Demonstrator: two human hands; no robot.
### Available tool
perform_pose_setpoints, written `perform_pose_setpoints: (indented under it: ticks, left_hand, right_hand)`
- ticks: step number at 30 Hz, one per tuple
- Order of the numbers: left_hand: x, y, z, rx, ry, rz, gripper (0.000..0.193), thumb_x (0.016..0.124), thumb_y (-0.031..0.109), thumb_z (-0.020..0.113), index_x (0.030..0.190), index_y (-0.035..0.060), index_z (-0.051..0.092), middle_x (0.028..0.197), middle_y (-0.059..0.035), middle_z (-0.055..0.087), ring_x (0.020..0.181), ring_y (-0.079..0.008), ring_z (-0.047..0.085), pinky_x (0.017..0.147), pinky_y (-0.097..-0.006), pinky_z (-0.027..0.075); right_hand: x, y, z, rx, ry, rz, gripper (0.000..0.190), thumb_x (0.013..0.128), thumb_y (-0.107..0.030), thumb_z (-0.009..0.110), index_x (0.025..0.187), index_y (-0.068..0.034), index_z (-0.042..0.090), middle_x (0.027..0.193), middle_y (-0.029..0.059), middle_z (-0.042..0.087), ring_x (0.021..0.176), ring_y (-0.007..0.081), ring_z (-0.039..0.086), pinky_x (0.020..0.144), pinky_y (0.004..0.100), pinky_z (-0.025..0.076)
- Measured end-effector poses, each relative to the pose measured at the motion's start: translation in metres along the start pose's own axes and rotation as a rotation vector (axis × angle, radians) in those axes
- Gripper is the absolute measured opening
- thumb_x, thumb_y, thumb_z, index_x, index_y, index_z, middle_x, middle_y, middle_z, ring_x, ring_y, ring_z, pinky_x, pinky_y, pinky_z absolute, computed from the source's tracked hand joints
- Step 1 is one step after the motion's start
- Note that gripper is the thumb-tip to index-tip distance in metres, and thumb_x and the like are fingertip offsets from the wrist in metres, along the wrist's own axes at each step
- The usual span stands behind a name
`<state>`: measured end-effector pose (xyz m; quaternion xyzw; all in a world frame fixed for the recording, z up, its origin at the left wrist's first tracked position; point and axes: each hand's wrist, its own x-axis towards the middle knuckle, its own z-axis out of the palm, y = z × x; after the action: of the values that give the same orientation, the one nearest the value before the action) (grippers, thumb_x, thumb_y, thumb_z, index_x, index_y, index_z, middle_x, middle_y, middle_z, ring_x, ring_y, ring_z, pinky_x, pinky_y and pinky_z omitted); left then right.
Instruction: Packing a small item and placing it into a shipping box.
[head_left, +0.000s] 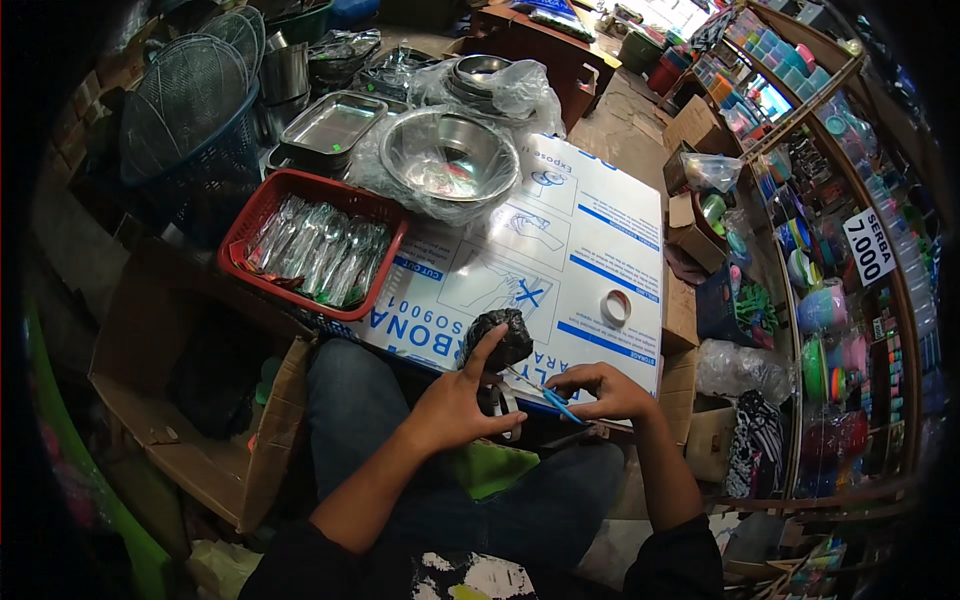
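Note:
My left hand (457, 409) is at the near edge of the white printed board (495, 255), its fingers around a black plastic-wrapped bundle (511, 337). A pale ring, which looks like a roll of tape (510, 420), lies between its thumb and fingers, below the bundle. In my right hand (611, 391) are scissors with blue handles (561, 405). Their metal blades point toward the underside of the bundle; whether they touch it I cannot tell. Another roll of tape (616, 307) rests on the board, up and to the right of the bundle.
A red plastic basket (232, 255) of wrapped spoons stands left on the board. Behind it are metal trays (335, 124) and plastic-covered steel bowls (450, 154). An open cardboard box (195, 480) sits at my left; shelves of plastic goods (825, 300) line the right.

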<state>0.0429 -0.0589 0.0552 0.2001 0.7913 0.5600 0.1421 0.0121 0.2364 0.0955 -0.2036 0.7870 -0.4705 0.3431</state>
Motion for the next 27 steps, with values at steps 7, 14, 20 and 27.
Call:
perform_pose_setpoints:
  ticks: [7, 14, 20, 27]
  left_hand:
    - [0.0, 0.002, 0.003, 0.053, -0.01, 0.008, 0.119, 0.077, 0.046, 0.083, 0.161, 0.028, 0.001, 0.117, -0.025, 0.069, 0.108, -0.0459, 0.067, 0.097, -0.0473, 0.054]
    - [0.0, -0.001, 0.003, 0.045, -0.004, -0.009, 0.119, 0.076, 0.045, 0.084, 0.161, 0.0274, 0.001, 0.115, -0.0241, 0.07, 0.108, -0.0445, 0.068, 0.097, -0.0474, 0.054]
    - [0.003, -0.007, -0.002, -0.029, 0.056, -0.003, 0.124, 0.072, 0.039, 0.089, 0.161, 0.0212, 0.004, 0.138, -0.0263, 0.057, 0.115, -0.0376, 0.067, 0.1, -0.0459, 0.053]
    - [0.004, -0.009, 0.002, -0.028, 0.069, -0.016, 0.125, 0.072, 0.039, 0.09, 0.161, 0.0205, 0.003, 0.135, -0.0254, 0.059, 0.115, -0.037, 0.068, 0.099, -0.0456, 0.053]
  right_hand:
    - [-0.01, 0.002, -0.013, 0.096, -0.049, -0.009, 0.055, 0.082, -0.017, 0.079, 0.131, 0.002, 0.064, 0.117, 0.0129, 0.069, 0.104, 0.0211, 0.065, 0.096, 0.0357, 0.051]
    - [-0.03, 0.027, -0.024, 0.14, -0.083, 0.094, 0.053, 0.082, -0.02, 0.079, 0.129, -0.001, 0.065, 0.118, 0.0129, 0.07, 0.108, 0.0234, 0.066, 0.098, 0.036, 0.05]
    - [-0.029, 0.104, 0.001, -0.339, 0.351, 0.427, 0.027, 0.079, -0.02, 0.083, 0.095, -0.002, 0.071, 0.106, 0.0136, 0.072, 0.092, 0.0277, 0.07, 0.083, 0.0377, 0.054]
    - [-0.025, 0.131, 0.044, -0.908, 0.578, 0.524, 0.023, 0.079, -0.02, 0.079, 0.097, -0.005, 0.077, 0.115, 0.0155, 0.071, 0.097, 0.0369, 0.068, 0.088, 0.0462, 0.054]
